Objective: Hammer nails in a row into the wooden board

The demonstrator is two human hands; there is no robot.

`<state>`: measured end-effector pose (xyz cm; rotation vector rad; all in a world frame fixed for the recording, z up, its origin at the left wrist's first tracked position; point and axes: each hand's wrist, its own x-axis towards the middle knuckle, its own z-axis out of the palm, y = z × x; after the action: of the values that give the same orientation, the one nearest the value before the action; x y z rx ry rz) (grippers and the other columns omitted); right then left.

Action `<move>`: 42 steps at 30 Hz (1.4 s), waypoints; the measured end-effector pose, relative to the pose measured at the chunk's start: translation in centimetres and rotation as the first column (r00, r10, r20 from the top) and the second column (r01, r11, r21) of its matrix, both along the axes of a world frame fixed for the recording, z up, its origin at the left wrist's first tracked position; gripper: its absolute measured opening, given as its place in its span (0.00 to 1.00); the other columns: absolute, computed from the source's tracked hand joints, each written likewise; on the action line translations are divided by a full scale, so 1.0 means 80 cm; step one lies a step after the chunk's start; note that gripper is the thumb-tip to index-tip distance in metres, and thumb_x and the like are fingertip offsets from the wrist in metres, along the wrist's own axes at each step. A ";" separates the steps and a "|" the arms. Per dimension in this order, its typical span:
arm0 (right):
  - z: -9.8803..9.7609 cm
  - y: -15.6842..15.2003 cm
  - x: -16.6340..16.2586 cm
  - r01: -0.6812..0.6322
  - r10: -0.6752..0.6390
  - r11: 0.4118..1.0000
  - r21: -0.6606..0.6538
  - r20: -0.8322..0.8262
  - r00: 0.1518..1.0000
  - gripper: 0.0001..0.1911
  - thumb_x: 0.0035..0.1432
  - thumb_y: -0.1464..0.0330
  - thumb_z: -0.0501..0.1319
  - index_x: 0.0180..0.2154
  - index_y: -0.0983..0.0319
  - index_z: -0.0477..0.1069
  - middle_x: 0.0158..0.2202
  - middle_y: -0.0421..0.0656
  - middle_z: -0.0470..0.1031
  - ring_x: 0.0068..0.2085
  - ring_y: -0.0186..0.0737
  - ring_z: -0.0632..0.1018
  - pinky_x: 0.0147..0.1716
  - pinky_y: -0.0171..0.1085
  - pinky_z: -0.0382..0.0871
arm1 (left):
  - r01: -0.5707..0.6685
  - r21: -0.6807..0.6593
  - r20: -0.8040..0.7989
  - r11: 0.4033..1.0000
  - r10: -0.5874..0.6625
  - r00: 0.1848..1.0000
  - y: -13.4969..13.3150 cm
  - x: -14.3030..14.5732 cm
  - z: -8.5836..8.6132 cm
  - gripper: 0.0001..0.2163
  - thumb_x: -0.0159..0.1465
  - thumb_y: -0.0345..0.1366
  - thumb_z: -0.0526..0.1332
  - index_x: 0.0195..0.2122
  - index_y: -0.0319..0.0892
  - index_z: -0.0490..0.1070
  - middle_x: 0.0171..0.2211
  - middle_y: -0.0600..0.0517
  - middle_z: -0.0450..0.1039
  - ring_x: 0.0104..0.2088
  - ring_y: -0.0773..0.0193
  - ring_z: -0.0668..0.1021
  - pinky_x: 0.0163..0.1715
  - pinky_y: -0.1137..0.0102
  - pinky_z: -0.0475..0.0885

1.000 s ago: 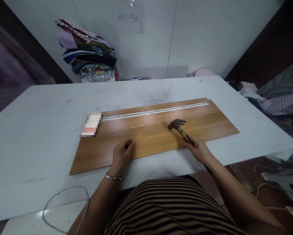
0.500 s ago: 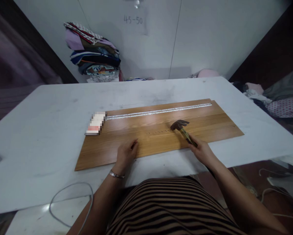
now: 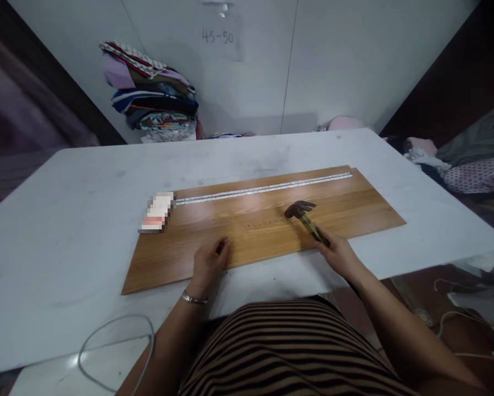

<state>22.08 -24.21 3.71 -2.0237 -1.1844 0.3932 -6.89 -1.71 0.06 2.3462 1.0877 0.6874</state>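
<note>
My right hand (image 3: 335, 250) grips the handle of a claw hammer (image 3: 300, 210). The hammer's head is just over a wooden board (image 3: 197, 242), at the right end of a row of small nails or marks (image 3: 265, 223). Whether it touches the board I cannot tell. My left hand (image 3: 210, 261) rests at the board's near edge, left of that row, with its fingers curled in. Anything inside those fingers is hidden.
Two silvery strips (image 3: 263, 189) run along the board's far side. A blurred-out phone-like object (image 3: 158, 212) lies at its left end. The board lies on a white table (image 3: 85, 220). A grey cable (image 3: 117, 317) loops at the front left. Folded fabric (image 3: 151, 93) is stacked behind the table.
The whole view has shifted slightly. Both hands and the hammer hold nearly the same places on the board.
</note>
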 end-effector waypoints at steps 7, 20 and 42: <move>0.001 0.003 -0.002 -0.006 0.005 1.000 -0.006 -0.012 1.000 0.29 0.55 0.71 0.57 0.60 0.59 0.69 0.55 0.46 0.76 0.54 0.51 0.77 0.54 0.50 0.70 | 0.023 0.008 -0.011 1.000 -0.023 1.000 0.003 -0.002 -0.005 0.12 0.63 0.42 0.56 0.41 0.43 0.75 0.32 0.49 0.78 0.34 0.61 0.78 0.37 0.67 0.73; -0.001 -0.002 -0.002 0.008 -0.008 1.000 -0.010 0.016 1.000 0.28 0.56 0.70 0.57 0.59 0.60 0.69 0.53 0.47 0.77 0.52 0.52 0.78 0.51 0.50 0.72 | 0.030 -0.046 0.075 0.998 -0.026 0.997 0.006 -0.003 -0.006 0.11 0.62 0.43 0.58 0.39 0.44 0.76 0.33 0.48 0.79 0.35 0.59 0.79 0.39 0.64 0.75; -0.006 -0.004 0.003 -0.004 0.004 1.000 0.011 0.001 1.000 0.27 0.56 0.68 0.58 0.58 0.58 0.70 0.52 0.46 0.78 0.53 0.52 0.78 0.52 0.49 0.73 | 0.003 -0.121 0.026 0.993 0.000 1.000 -0.004 0.028 0.005 0.15 0.63 0.39 0.56 0.47 0.42 0.77 0.41 0.47 0.81 0.39 0.59 0.81 0.43 0.64 0.76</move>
<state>22.30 -24.56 3.26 -2.0132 -1.1886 0.3869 -4.62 -2.01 0.44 2.2291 1.0848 0.6313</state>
